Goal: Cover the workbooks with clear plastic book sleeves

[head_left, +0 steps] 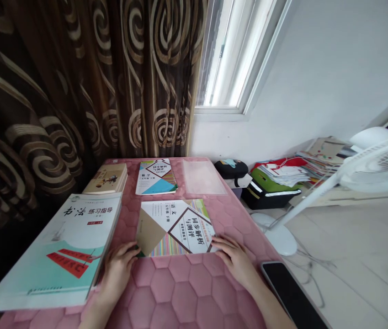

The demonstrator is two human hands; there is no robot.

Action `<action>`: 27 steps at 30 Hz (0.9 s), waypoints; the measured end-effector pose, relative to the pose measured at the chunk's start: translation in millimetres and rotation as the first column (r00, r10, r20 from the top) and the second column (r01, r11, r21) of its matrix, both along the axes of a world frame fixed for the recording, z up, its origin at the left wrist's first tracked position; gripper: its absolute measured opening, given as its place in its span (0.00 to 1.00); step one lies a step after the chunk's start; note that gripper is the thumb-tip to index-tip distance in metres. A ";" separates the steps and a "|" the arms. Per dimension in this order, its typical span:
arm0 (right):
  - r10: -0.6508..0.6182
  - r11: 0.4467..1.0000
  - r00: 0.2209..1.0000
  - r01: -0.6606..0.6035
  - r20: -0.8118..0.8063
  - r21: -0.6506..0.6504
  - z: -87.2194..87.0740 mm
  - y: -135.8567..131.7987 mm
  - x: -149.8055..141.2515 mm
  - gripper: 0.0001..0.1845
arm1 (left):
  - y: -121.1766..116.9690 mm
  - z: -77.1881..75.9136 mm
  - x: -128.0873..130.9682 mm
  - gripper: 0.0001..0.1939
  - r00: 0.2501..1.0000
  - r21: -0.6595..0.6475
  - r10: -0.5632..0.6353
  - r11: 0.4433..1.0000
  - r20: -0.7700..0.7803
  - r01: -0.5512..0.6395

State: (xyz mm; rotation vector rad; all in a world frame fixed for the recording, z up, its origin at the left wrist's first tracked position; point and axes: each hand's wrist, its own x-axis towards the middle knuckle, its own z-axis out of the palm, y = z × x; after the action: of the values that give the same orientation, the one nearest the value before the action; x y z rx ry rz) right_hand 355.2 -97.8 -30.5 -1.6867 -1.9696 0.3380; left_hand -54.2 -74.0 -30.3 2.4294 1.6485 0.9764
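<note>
A Chinese-language workbook (pixel 176 228) lies on the pink tabletop, its cover white, tan and striped. At its lower left corner is my left hand (pixel 120 262), fingers curled and closed on the edge. My right hand (pixel 233 258) grips the lower right edge, with the fingertips on the cover's border. Behind this workbook lies a math workbook (pixel 156 177) with a blue triangle on its cover. Left of my left hand is a large calligraphy practice book (pixel 73 242), on top of other books. The undersides of the workbook's held corners are hidden.
The table's pink hexagon-quilted cover (pixel 169 292) is under everything. Farther back are a stack of tan books (pixel 106 178) and a translucent sheet (pixel 204 177). A phone (pixel 289 292) rests at the right edge. A white fan (pixel 317 196) and a storage box (pixel 269 187) stand beyond.
</note>
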 end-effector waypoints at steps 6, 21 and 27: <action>0.054 0.996 0.995 -0.060 -0.089 -0.065 -4.4 2.1 7.1 0.19 | 0.5 -5.0 -4.5 0.19 0.998 -0.021 -0.012 1.000 0.068 0.014; 0.159 0.984 0.972 -0.142 0.170 -0.110 61.5 101.2 -47.0 0.23 | -3.0 8.1 14.6 0.12 0.980 -0.187 0.170 0.971 0.105 -0.149; 0.146 0.972 0.926 -0.070 0.347 -0.224 61.2 168.6 -66.3 0.23 | 19.7 41.4 43.2 0.07 0.928 -0.430 0.347 0.824 -0.133 -0.370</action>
State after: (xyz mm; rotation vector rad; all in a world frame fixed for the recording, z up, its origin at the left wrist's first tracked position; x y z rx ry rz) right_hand 288.9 70.8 30.7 -1.8824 -2.3741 0.2971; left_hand -11.0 -54.3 11.1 1.8920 2.1173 0.4761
